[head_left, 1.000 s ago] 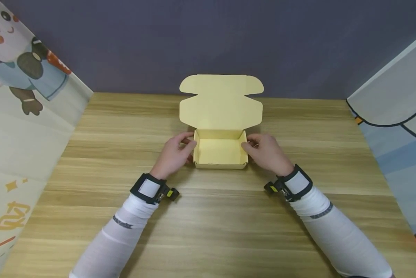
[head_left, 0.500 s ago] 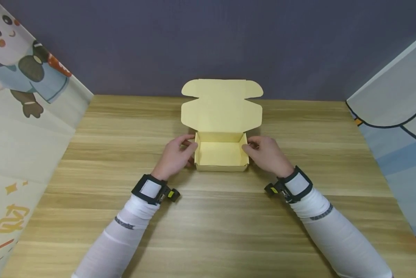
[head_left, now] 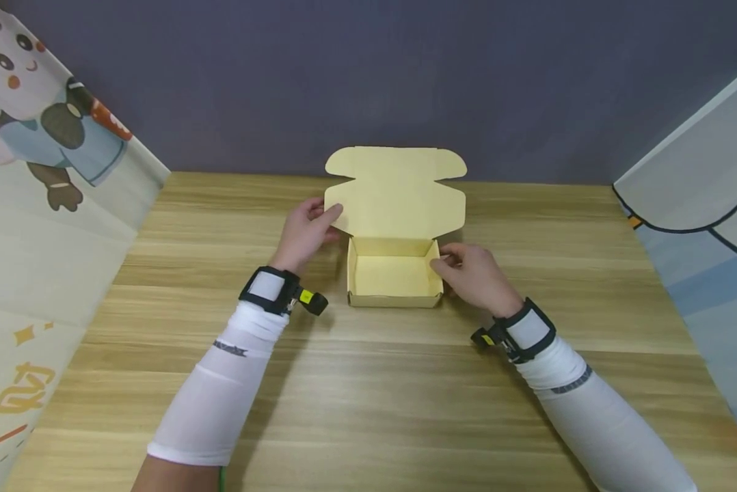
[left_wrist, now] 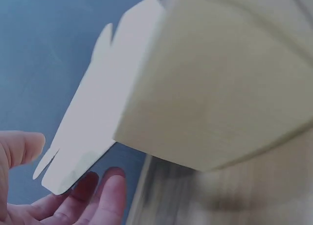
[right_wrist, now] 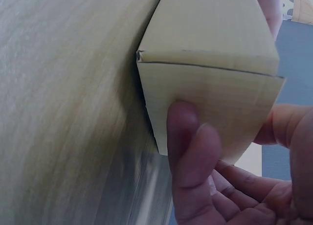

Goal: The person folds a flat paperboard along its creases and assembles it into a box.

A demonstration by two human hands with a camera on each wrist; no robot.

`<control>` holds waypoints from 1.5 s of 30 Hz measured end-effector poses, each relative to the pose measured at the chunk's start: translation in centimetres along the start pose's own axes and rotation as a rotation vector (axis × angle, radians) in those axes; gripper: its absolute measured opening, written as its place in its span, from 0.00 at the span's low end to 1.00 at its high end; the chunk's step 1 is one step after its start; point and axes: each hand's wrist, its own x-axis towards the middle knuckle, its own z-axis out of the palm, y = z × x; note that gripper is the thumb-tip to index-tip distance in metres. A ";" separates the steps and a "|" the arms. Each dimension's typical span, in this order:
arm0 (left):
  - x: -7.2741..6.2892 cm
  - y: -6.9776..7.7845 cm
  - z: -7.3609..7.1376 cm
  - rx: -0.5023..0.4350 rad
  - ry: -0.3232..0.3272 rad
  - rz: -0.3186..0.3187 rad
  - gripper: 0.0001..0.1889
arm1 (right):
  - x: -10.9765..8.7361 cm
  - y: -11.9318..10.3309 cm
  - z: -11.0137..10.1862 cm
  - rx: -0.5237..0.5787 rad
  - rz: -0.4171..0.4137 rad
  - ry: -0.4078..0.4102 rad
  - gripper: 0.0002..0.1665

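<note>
A pale yellow cardboard mailer box point(head_left: 395, 275) stands on the wooden table with its lid point(head_left: 399, 205) raised at the back and side flaps spread. My left hand point(head_left: 305, 232) is at the lid's left flap point(left_wrist: 73, 168). In the left wrist view its thumb stands apart from the flap, and its fingers lie behind the flap's edge; contact there is unclear. With my right hand point(head_left: 476, 277) I grip the box's right wall point(right_wrist: 215, 102), thumb over the top edge and fingers against the outside. The box's inside shows nothing lying in it.
The wooden table point(head_left: 368, 403) extends around the box. A dark wall point(head_left: 393, 75) rises behind it. Printed cartoon panels point(head_left: 55, 273) flank the table on both sides.
My left hand has let go of the box's left wall and moved up and away to the lid's left flap. The right hand keeps its grip on the right wall.
</note>
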 end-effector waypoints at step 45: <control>1.1 1.3 0.8 -0.045 0.085 0.011 0.17 | 5.5 -0.4 -4.6 0.171 -0.103 0.349 0.17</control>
